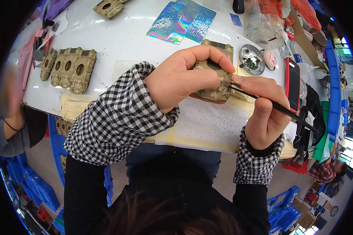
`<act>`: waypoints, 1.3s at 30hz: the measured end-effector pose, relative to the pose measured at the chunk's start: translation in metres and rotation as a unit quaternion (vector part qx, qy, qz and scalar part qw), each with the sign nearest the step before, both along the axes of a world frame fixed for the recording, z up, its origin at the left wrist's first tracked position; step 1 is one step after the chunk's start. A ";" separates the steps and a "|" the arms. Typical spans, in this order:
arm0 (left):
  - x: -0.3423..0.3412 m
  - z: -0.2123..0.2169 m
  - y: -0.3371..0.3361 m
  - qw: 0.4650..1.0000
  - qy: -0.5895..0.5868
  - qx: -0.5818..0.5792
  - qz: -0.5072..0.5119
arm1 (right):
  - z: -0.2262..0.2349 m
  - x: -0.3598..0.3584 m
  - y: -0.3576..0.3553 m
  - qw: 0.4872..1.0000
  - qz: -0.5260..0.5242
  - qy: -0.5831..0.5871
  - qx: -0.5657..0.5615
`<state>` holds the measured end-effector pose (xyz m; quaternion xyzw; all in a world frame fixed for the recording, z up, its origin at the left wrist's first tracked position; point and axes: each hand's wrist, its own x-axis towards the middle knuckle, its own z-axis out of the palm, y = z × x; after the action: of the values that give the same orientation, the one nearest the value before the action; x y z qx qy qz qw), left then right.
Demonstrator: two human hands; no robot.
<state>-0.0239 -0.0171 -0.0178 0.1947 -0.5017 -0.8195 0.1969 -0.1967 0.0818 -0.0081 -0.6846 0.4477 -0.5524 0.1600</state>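
My left hand [184,74] is closed around a camouflage-patterned toy tank hull [219,94], which has a dark round opening in its top. Its thumb and forefinger curl over the hull above the table's near edge. Black tweezers [273,104] are pinched in my right hand [267,111], their tips touching or very close to the hull's near right corner beside my left thumb. Whatever the tips hold, if anything, is too small to make out. Beneath my hands lies a white sheet [211,121] scattered with tiny dark specks.
More camouflage hulls [80,70] stand in a row at left, another hull [108,8] farther back. Shiny holographic sheets [180,21] lie beyond my hands. At right are a round dish [242,62] of small green bits and a red-cased phone [292,84]. Another person [11,125] sits at left.
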 end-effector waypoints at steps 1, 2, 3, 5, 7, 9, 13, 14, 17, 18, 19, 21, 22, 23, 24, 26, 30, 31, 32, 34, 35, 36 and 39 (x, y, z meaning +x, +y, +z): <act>0.000 0.000 0.000 1.000 0.002 0.002 0.000 | 0.000 0.000 0.000 1.000 0.000 0.001 0.000; 0.000 0.000 0.000 1.000 0.004 0.004 0.001 | 0.000 0.000 0.000 1.000 0.000 0.002 0.001; 0.000 0.000 0.000 1.000 0.006 0.006 0.001 | 0.000 -0.001 0.000 1.000 0.002 0.003 -0.001; 0.000 -0.001 0.001 1.000 0.008 0.001 0.003 | -0.001 -0.001 -0.001 1.000 0.004 0.006 -0.005; 0.000 -0.001 0.000 1.000 0.009 -0.002 0.004 | 0.000 0.000 0.000 1.000 0.003 0.006 0.001; 0.000 -0.001 0.000 1.000 0.009 -0.005 0.003 | 0.001 0.000 0.000 1.000 0.002 0.007 0.004; 0.000 0.000 0.000 1.000 0.015 0.007 -0.003 | 0.000 -0.001 0.001 1.000 0.000 0.008 0.003; 0.000 -0.001 0.000 1.000 0.024 0.016 -0.005 | 0.001 0.000 0.000 1.000 -0.001 0.008 0.002; 0.000 0.001 0.000 0.999 0.027 0.034 -0.003 | 0.001 0.001 0.000 1.000 -0.001 -0.004 0.005; 0.001 0.002 0.000 0.999 0.023 0.039 -0.001 | 0.000 0.001 0.000 1.000 0.000 -0.004 0.004; 0.001 0.002 0.000 0.999 0.026 0.041 -0.003 | 0.000 0.001 0.000 1.000 0.000 -0.004 0.003; 0.001 0.003 0.000 0.998 0.031 0.045 -0.007 | 0.000 0.000 0.000 1.000 -0.002 0.001 0.002; 0.001 0.003 0.000 0.999 0.030 0.045 -0.006 | 0.001 0.000 0.000 1.000 -0.003 0.006 0.002; 0.001 0.003 0.000 0.999 0.030 0.044 -0.005 | 0.001 0.000 0.000 1.000 -0.005 0.010 0.002; 0.001 0.003 0.000 0.999 0.029 0.044 -0.005 | 0.001 0.000 0.000 1.000 -0.005 0.010 0.003; 0.001 0.002 0.000 0.999 0.028 0.043 -0.004 | 0.000 0.001 0.000 1.000 -0.004 0.010 0.006; 0.001 0.004 0.001 0.999 0.023 0.037 -0.007 | 0.001 0.001 0.001 1.000 -0.006 0.011 0.006; 0.001 0.004 0.001 0.999 0.024 0.037 -0.006 | 0.001 0.002 0.001 1.000 -0.007 0.011 0.008; 0.001 0.003 0.001 0.999 0.025 0.037 -0.006 | 0.001 0.002 0.001 1.000 -0.008 0.012 0.009; 0.001 0.003 0.001 0.999 0.025 0.037 -0.005 | 0.001 0.001 0.001 1.000 -0.008 0.013 0.010; 0.001 0.003 0.001 0.999 0.024 0.038 -0.006 | 0.001 0.001 0.001 1.000 -0.008 0.014 0.010; 0.001 0.003 0.001 0.999 0.023 0.039 -0.007 | 0.001 0.001 0.001 1.000 -0.008 0.015 0.010; 0.002 0.003 0.000 0.999 0.026 0.045 -0.010 | 0.000 0.001 0.001 1.000 -0.007 0.018 0.007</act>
<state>-0.0222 -0.0171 -0.0147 0.1772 -0.4612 -0.8477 0.1930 -0.1961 0.0824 -0.0076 -0.6898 0.4595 -0.5381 0.1533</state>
